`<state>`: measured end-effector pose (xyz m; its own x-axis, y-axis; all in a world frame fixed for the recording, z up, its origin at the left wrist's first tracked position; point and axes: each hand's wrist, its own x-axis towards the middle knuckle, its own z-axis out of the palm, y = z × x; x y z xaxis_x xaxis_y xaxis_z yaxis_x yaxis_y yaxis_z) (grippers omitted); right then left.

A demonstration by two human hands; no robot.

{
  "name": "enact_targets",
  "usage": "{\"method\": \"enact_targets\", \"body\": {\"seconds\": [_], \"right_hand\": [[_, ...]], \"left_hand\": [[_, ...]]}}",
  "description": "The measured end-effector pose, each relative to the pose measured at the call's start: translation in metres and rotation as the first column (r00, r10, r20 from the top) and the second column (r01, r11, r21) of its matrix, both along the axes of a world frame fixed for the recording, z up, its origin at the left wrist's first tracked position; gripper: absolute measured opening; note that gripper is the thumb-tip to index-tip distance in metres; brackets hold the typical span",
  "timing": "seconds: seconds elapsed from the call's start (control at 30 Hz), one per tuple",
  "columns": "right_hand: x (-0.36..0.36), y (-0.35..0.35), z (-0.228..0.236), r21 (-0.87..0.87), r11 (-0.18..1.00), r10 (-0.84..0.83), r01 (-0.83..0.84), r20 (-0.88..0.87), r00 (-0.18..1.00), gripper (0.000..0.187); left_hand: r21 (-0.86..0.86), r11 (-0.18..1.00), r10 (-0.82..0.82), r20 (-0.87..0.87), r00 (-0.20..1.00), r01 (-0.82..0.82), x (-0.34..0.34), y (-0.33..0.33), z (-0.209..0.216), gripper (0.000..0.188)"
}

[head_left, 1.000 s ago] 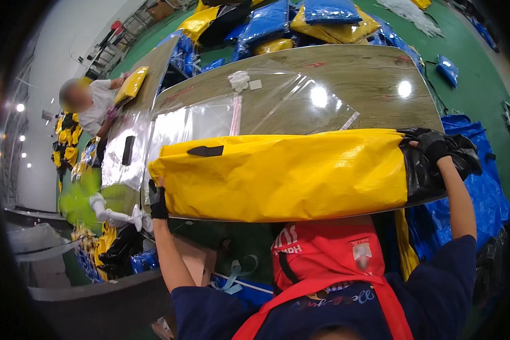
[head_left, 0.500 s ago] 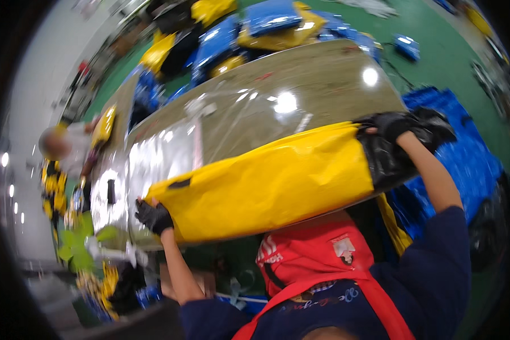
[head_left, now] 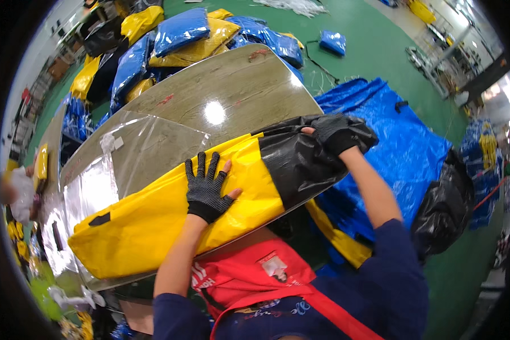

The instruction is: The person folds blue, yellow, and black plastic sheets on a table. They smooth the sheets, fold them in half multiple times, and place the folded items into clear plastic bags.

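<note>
The left hand [head_left: 208, 190] lies flat on the folded yellow sheet [head_left: 153, 221], fingers splayed. The right hand [head_left: 333, 135] rests on the sheet's black end [head_left: 294, 164], arm extended; whether it grips is unclear.

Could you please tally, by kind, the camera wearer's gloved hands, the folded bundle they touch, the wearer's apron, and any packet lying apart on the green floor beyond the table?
Black-gloved hands, left hand and right hand: 2
Folded yellow-and-black plastic bundle: 1
Red fabric apron: 1
Small blue plastic packet: 1
Total: 5
</note>
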<state>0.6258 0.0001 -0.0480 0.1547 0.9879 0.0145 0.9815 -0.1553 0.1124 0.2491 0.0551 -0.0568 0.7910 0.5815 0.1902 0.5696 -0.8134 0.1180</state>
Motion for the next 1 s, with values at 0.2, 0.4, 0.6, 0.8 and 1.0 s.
{"method": "enact_targets", "body": {"seconds": [0.2,0.4,0.6,0.8,1.0], "right_hand": [[-0.030,0.002,0.031,0.147,0.987,0.091,-0.064,-0.185,0.979,0.039],[0.001,-0.124,-0.046,0.336,0.566,0.181,0.753,-0.942,0.284,0.045],[-0.091,-0.086,0.041,0.228,0.753,0.414,0.618,-0.894,-0.174,0.055],[-0.310,-0.054,0.050,0.565,0.628,0.728,-0.535,-0.184,0.660,0.038],[-0.315,-0.055,0.027,0.480,0.688,0.698,-0.545,-0.234,0.676,0.045]], "left_hand": [[-0.072,0.996,0.065,0.188,0.980,-0.052,0.049,-0.015,-0.003,0.075],[-0.031,0.998,0.055,0.226,0.973,-0.050,0.050,-0.012,-0.010,0.072],[-0.100,0.994,0.062,0.194,0.979,-0.043,0.057,-0.020,-0.009,0.070],[-0.132,0.991,0.011,-0.038,0.999,-0.016,0.041,-0.029,-0.001,0.060],[-0.809,0.538,-0.612,-0.181,0.770,0.238,-0.073,-0.101,0.091,0.044]]}}
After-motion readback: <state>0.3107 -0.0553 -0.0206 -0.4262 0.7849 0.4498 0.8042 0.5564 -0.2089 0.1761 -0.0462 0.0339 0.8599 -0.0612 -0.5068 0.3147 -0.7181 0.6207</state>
